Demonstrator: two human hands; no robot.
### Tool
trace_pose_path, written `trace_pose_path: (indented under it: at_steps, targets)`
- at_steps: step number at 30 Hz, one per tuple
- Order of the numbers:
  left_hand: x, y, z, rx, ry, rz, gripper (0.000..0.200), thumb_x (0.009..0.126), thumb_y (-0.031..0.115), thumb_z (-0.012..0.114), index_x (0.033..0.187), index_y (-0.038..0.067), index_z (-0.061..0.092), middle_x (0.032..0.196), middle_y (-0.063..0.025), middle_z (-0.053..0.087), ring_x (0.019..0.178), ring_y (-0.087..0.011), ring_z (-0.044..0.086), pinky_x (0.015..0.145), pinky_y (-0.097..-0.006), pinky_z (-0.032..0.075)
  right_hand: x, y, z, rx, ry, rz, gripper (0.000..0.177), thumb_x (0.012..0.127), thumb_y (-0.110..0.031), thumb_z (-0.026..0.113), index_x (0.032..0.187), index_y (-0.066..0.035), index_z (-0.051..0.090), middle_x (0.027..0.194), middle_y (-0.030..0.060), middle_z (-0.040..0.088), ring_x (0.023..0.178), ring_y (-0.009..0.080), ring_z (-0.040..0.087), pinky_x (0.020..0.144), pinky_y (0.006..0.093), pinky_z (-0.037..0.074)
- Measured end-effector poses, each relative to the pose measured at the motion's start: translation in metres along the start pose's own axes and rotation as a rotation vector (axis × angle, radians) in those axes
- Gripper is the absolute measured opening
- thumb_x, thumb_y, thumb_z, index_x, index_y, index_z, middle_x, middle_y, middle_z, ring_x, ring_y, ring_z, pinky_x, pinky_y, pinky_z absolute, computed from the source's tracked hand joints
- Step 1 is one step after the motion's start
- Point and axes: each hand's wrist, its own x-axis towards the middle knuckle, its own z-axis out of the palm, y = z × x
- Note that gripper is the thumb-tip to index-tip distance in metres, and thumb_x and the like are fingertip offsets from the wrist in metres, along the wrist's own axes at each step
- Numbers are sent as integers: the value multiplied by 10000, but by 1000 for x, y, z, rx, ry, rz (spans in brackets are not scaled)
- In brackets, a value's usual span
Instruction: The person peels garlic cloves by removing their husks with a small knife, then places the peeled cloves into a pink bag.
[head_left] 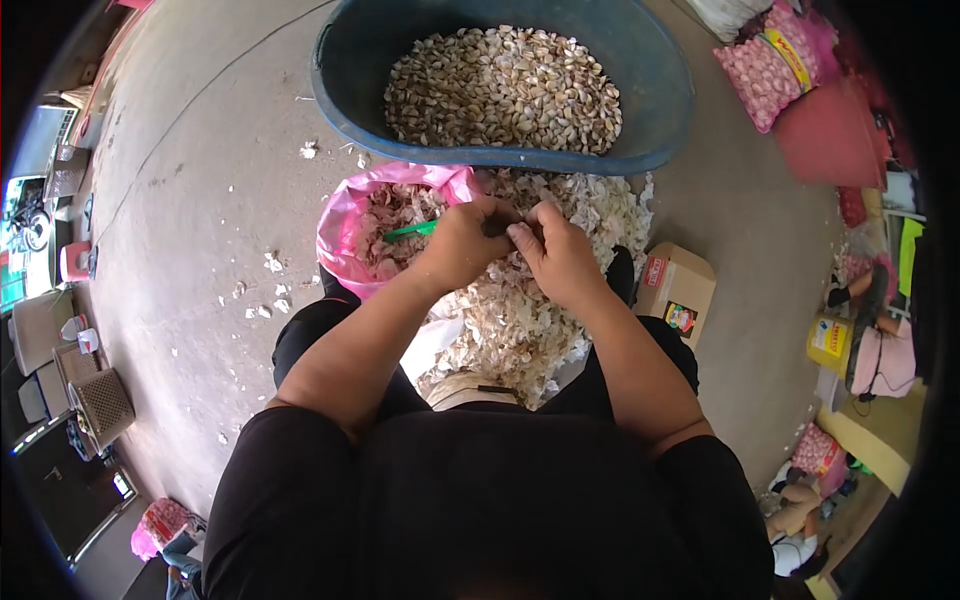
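Observation:
My left hand point(462, 243) grips a small knife with a green handle point(411, 231) that sticks out to the left. My right hand point(556, 250) is closed on a small garlic clove, pressed against the left hand; the clove itself is mostly hidden by the fingers. Both hands hover over a heap of papery garlic skins point(520, 310) between my knees. Just beyond them stands a big blue tub point(660, 110) filled with garlic cloves point(503, 90). A pink plastic bag point(345, 215) with skins in it sits at the left of the heap.
A cardboard box point(678, 290) lies right of my knee. Pink mesh sacks of garlic point(765, 65) lie at the upper right. Another person sits at the right edge by a yellow bucket point(829, 340). Plastic baskets point(100, 405) stand at the left. Skins are scattered on the concrete floor.

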Motion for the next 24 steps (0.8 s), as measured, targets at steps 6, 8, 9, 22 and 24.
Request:
trace_pose_path:
  at_steps: [6,8,9,22,24]
  targets:
    - [-5,12,-14,-273,-67,-43,195,725,14,631,884,-52,539,795,-87,592,691,-109,563,628,-231,467,7,7,12,322,8,4,183,845,-164,516,736,-28,462,548,79,507,447,164,483,423,273,371]
    - [-5,3,-15,-449,-75,-40,187,734,22,632,884,-46,542,795,-92,593,683,-121,570,625,-234,470,9,7,12,512,-26,82,184,869,-159,482,732,-39,466,532,28,487,433,94,451,399,233,349]
    - [-5,2,-14,-478,-86,-21,167,755,26,614,892,-35,540,798,-87,593,672,-125,572,622,-232,476,9,8,12,583,-62,100,163,893,-153,438,772,-49,473,572,-10,467,441,41,421,379,185,333]
    - [-13,7,-11,-567,-54,-49,151,797,46,569,932,-5,527,836,-45,556,702,-99,548,642,-215,471,2,-1,24,425,118,-91,145,869,-152,484,797,-29,461,579,6,501,491,44,445,423,213,349]
    - [-13,8,-9,-614,-40,-38,143,806,39,553,941,-1,524,839,-43,553,721,-101,542,645,-223,465,2,-4,20,432,93,-31,131,877,-136,462,798,-31,459,571,7,494,487,47,440,422,214,347]
